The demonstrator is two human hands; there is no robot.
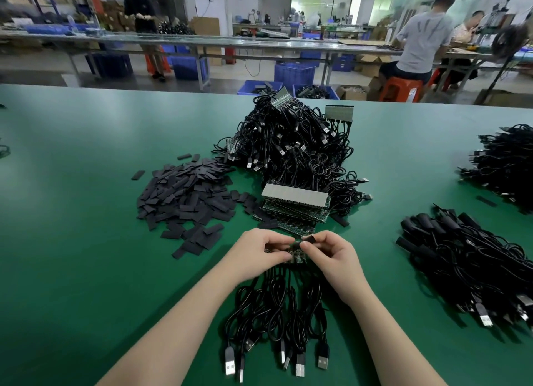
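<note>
My left hand pinches a strip of small green circuit boards at the near middle of the green table. My right hand pinches a short black sleeve right above that strip, fingertips close to those of the left hand. Several black USB cables run from the boards toward me, their plugs lying near the front edge. The boards are partly hidden by my fingers.
A heap of flat black sleeves lies to the left. Stacked board strips and a large cable pile sit behind my hands. More black cable bundles lie at the right. People work at benches beyond the table.
</note>
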